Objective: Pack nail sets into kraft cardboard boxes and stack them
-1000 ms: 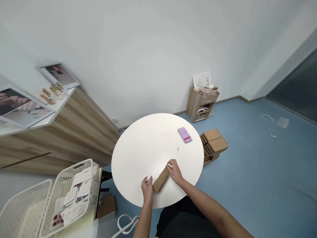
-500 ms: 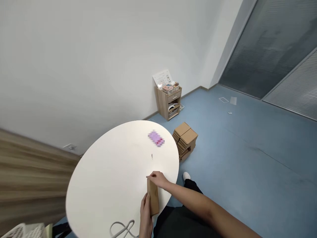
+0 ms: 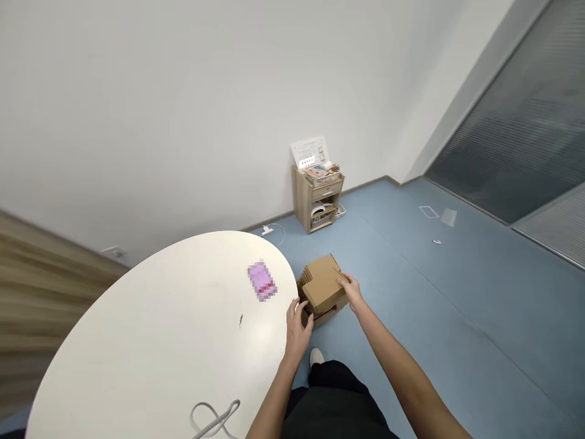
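My right hand (image 3: 351,290) grips the right edge of a brown cardboard box (image 3: 325,294), thumb on top and fingers partly hidden. The box lies over a stack of similar cardboard boxes (image 3: 321,266) on the floor beside the table; whether its full weight rests there I cannot tell. My left hand (image 3: 298,325) is just off the table's edge, near the box's left front corner. Its fingers are curved and apart, with nothing in them.
A white round table (image 3: 183,341) carries a blurred purple packet (image 3: 262,280), a small dark object (image 3: 241,320) and a grey cord (image 3: 214,421). A wooden cabinet (image 3: 302,198) stands by the wall. Flat pieces (image 3: 449,217) lie on the blue floor.
Both hands have left the table's near edge and moved forward to the box stack. The left hand has let go of the narrow box it held there. My view has shifted.
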Available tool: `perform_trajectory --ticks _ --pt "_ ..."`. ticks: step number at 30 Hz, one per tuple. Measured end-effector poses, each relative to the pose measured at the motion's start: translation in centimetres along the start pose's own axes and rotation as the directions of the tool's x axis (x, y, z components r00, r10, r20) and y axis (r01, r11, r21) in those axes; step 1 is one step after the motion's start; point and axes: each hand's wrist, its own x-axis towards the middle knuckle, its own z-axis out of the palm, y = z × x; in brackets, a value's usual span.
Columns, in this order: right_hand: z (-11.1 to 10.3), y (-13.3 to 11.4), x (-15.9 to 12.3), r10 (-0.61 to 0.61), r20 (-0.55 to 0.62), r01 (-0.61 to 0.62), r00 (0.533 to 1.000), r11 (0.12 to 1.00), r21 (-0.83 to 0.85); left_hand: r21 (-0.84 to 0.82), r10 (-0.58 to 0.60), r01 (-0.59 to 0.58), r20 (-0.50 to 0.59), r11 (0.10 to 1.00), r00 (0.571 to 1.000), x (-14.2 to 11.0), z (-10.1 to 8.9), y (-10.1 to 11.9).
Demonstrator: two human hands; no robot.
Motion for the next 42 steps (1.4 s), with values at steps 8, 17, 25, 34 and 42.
perform_trajectory --ticks 8,17,25,34,42 --pt "-2.2 6.1 5.2 -0.054 -0.072 0.041 0.996 0.986 -0.164 0.061 -0.325 0.340 -0.176 0.938 0.929 -3.3 -2.6 -5.3" --pt "-5.4 9.6 6.3 -0.238 0.129 0.265 0.963 0.737 -0.622 -0.002 -0.519 0.573 -0.425 0.820 0.742 -8.4 -6.4 -8.2" --pt "1.0 5.9 4.9 -0.551 0.310 0.594 0.775 0.468 -0.654 -0.139 -0.598 0.647 -0.559 0.750 0.574 -16.5 -9.8 -8.9" --pt "19.0 4.1 -9.8 -0.504 0.699 0.852 0.508 0.414 -0.320 -0.399 -0.663 0.624 -0.700 0.672 0.266 -31.1 -17.7 -9.4" --pt "31.0 8.6 -31.9 -0.219 0.944 0.783 0.249 0.618 -0.063 -0.508 -0.729 0.638 -0.672 0.579 0.127 -48.2 -25.7 -12.8"
